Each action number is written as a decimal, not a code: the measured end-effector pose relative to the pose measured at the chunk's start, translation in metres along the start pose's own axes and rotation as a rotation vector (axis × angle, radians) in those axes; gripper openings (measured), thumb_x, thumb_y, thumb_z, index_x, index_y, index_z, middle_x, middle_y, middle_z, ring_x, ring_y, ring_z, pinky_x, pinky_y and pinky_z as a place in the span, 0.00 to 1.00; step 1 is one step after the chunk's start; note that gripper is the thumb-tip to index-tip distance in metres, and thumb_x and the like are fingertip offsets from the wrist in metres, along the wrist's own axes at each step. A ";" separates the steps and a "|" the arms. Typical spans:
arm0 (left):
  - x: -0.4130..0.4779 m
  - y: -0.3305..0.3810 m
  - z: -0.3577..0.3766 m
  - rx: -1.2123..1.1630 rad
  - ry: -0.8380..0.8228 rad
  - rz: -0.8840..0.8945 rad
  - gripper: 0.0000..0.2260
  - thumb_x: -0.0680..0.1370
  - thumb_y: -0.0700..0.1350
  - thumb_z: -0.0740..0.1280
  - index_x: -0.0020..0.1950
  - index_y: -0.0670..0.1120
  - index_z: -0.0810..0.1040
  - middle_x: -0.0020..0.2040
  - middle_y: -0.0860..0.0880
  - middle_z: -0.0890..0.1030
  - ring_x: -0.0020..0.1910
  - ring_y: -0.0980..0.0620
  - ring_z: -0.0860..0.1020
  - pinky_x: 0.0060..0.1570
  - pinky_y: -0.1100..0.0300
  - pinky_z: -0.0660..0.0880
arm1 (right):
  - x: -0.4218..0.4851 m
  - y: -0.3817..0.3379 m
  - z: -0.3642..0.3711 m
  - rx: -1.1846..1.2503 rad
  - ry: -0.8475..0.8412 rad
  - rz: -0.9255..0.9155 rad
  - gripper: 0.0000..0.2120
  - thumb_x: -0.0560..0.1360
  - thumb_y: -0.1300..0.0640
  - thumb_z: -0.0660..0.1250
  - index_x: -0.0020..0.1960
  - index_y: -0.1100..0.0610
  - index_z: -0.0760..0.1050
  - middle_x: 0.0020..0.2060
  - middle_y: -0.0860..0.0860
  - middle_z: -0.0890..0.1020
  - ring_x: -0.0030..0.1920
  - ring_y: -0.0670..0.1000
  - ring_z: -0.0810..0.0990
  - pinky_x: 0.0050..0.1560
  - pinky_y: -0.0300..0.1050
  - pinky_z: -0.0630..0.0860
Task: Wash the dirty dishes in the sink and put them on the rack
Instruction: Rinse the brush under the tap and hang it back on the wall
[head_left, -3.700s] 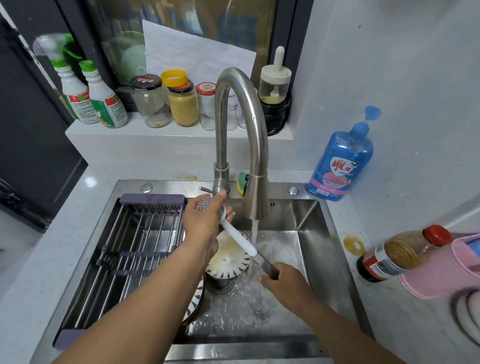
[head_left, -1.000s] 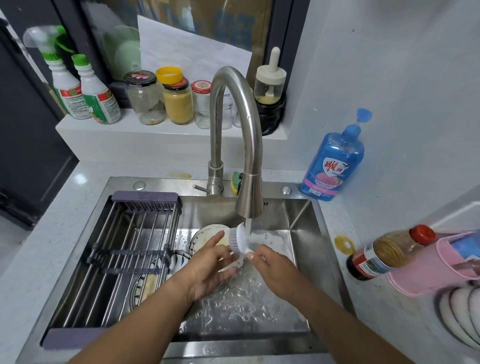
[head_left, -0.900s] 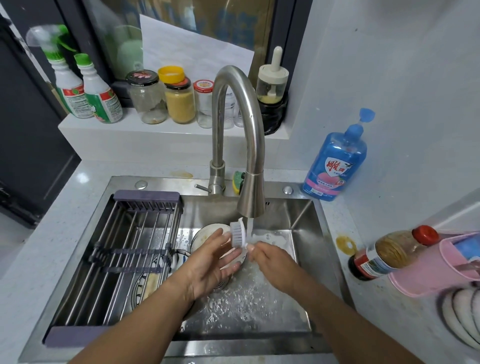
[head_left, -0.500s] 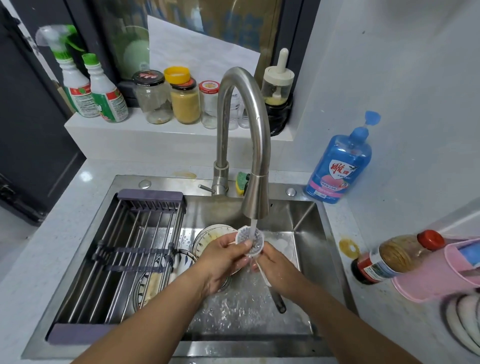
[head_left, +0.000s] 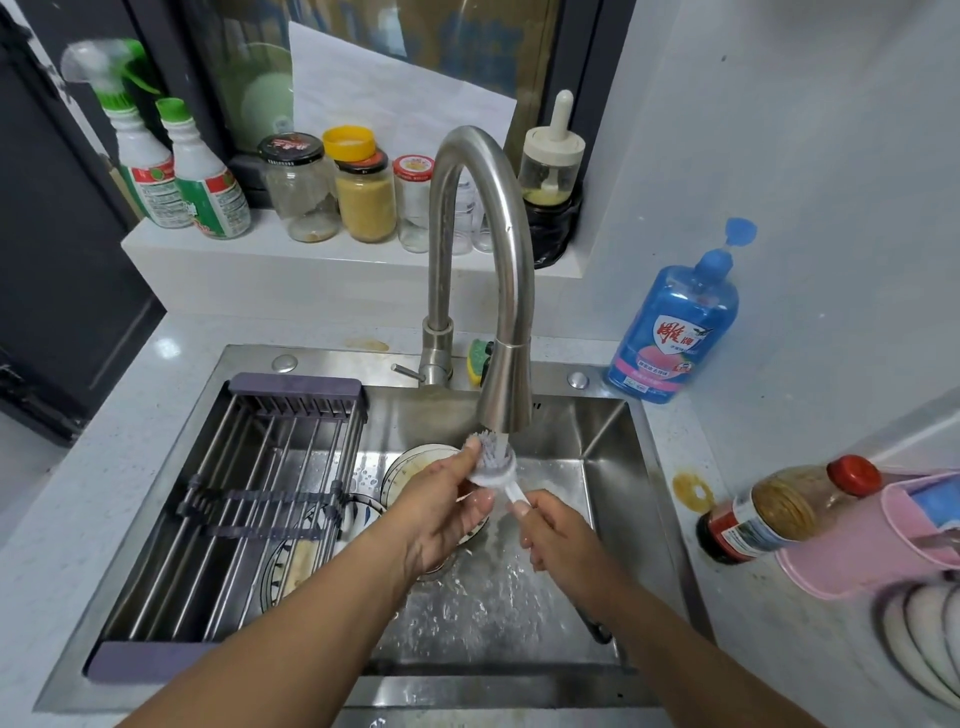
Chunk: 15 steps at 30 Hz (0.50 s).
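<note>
1. The brush (head_left: 492, 464) is up under the tap (head_left: 506, 400), bristles pointing into the running water.
2. The right hand (head_left: 558, 538) is wrapped round the white neck of the handle. The left hand (head_left: 441, 501) pinches the round head, thumb up by the bristles and fingers underneath.
3. This looks like rinsing the brush before it goes at the dishes.
4. To do it well, hold the head square in the stream and roll it with the right hand. The left thumb can comb through the tufts so trapped bits wash out. Stay low in the sink (head_left: 602, 431), because water hitting stiff bristles will spray.
5. The dishes are both down in the basin, not on the rack. A bowl (head_left: 410, 462) smeared yellowish sits just beyond the left hand. A patterned plate (head_left: 301, 564) lies to the left, beneath the bars of the rack (head_left: 270, 467).
6. The brush looks like plastic, with a disc-shaped head, short grey bristles and a slim handle whose dark end pokes out below the right forearm.
7. The sink is brushed steel, wet and beaded with drops. The rack is thin steel rods with dull purple plastic ends.
8. The bowl and plate look like glazed ceramic, so I'd expect them to be slippery once soaped and to need a firm grip.
9. A blue soap bottle (head_left: 675, 332) stands on the bench at the far right, within reach.
</note>
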<state>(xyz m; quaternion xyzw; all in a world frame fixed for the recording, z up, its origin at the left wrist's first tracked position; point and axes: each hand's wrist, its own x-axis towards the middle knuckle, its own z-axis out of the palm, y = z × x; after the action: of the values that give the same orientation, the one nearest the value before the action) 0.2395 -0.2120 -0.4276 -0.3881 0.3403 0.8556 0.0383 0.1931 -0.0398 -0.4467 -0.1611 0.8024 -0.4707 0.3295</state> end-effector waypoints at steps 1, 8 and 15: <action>0.001 0.000 -0.003 0.010 0.026 0.013 0.17 0.80 0.54 0.68 0.55 0.40 0.82 0.41 0.43 0.86 0.39 0.50 0.81 0.45 0.59 0.82 | 0.002 -0.005 0.001 0.027 -0.013 0.015 0.10 0.85 0.49 0.60 0.52 0.49 0.78 0.35 0.45 0.76 0.34 0.44 0.73 0.39 0.45 0.73; 0.001 -0.012 -0.032 0.175 0.178 -0.103 0.16 0.83 0.54 0.64 0.61 0.43 0.80 0.44 0.46 0.83 0.38 0.51 0.79 0.36 0.58 0.78 | 0.037 -0.050 0.019 0.542 -0.115 0.504 0.11 0.85 0.59 0.58 0.53 0.63 0.77 0.34 0.55 0.76 0.27 0.49 0.71 0.26 0.40 0.71; -0.011 -0.015 -0.040 0.205 0.114 -0.147 0.15 0.84 0.55 0.63 0.58 0.44 0.79 0.40 0.45 0.83 0.35 0.49 0.80 0.40 0.55 0.79 | 0.077 -0.050 0.032 1.189 0.119 0.734 0.10 0.86 0.66 0.48 0.57 0.67 0.68 0.38 0.62 0.73 0.28 0.54 0.74 0.19 0.37 0.74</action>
<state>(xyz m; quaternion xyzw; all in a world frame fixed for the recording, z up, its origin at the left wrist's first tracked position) 0.2775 -0.2222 -0.4472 -0.4538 0.3983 0.7880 0.1207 0.1555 -0.1295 -0.4440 0.3538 0.4283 -0.6961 0.4549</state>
